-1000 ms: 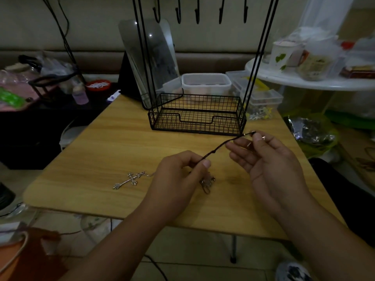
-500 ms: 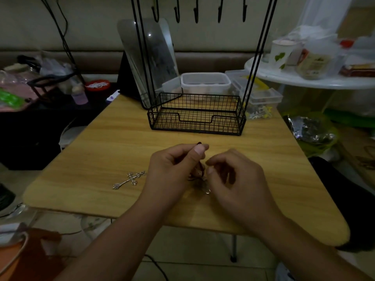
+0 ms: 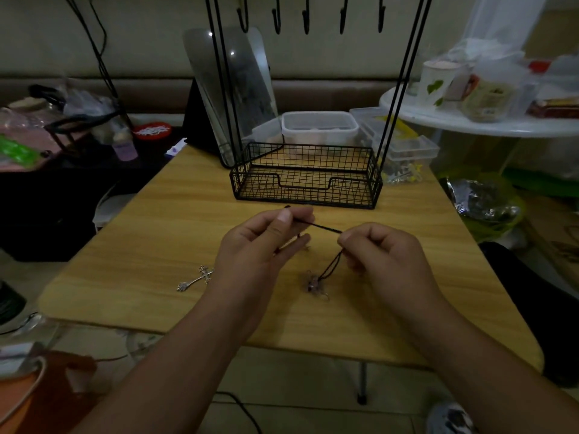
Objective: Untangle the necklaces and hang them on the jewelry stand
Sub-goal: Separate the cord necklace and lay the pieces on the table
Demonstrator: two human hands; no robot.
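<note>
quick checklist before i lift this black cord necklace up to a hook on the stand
1. Both hands hold the cord: ok. The left hand pinches one end and the right hand pinches the black cord further along.
2. Cord straight between the hands: ok, it runs taut.
3. Cord free of tangles: not ok. Two strands drop from the right hand to a clump at the pendant on the table.
4. Clear of the other necklace: cannot tell. The cross pendant lies apart, its chain hidden by the left hand.
5. Free hook: ok. The hooks on the jewelry stand hang bare.
</note>
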